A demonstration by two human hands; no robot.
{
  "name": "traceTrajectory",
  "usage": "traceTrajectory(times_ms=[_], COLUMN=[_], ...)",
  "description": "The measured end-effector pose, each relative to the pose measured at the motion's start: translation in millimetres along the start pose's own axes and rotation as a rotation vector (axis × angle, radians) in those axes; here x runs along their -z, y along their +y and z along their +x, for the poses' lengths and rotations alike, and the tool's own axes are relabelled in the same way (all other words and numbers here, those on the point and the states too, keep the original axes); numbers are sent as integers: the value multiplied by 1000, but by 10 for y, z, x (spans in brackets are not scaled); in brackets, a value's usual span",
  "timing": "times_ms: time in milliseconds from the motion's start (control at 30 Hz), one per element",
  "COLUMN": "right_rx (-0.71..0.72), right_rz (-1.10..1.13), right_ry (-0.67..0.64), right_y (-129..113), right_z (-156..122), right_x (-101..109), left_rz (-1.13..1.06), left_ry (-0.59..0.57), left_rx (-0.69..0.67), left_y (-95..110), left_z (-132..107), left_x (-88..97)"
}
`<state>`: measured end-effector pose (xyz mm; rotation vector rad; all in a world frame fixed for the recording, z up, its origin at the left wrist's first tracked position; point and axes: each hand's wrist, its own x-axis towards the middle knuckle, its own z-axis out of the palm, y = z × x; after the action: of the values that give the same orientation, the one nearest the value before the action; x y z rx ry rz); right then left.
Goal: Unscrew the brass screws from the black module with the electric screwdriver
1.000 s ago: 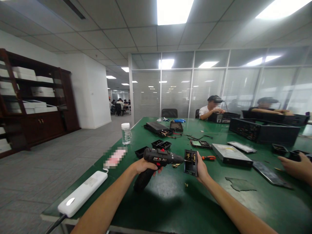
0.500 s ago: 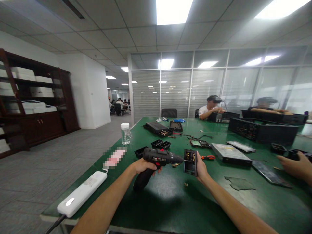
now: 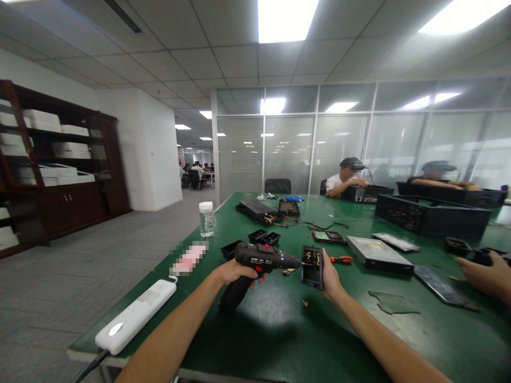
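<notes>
We see matt black plastic on the drill (image 3: 257, 257), with smooth red plastic parts. The small box (image 3: 312, 272) looks like dull dark plastic with brassy metal inside. Our tabletop (image 3: 275, 340) is smooth with a soft gloss. We find silvery metal on the flat drive case (image 3: 379, 254), smooth, shiny plastic on the power strip (image 3: 138, 314), polished-looking dark wood on the cabinet (image 3: 114, 159) and matt, carpet-like cloth on the floor (image 3: 51, 298).

An office, by its glass partition (image 3: 289, 154), ceiling lights (image 3: 286, 21), wooden cabinet (image 3: 82, 205) and seemingly desks (image 3: 210, 173) beyond.
</notes>
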<state>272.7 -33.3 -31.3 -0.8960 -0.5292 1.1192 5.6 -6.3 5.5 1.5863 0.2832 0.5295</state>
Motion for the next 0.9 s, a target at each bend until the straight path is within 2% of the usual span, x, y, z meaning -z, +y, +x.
traceTrajectory(times_ms=[300, 700, 900], right_rx=[-14, -26, -14], right_rz=[-16, -18, -16], right_ry=[-8, 19, -14], right_y=[1, 27, 26], right_z=[13, 70, 58], right_x=[10, 45, 35], left_rz=[15, -8, -5], left_ry=[31, 12, 8], left_rx=[11, 8, 4], left_y=[-23, -6, -12], left_z=[-2, -5, -5], left_x=[10, 6, 6])
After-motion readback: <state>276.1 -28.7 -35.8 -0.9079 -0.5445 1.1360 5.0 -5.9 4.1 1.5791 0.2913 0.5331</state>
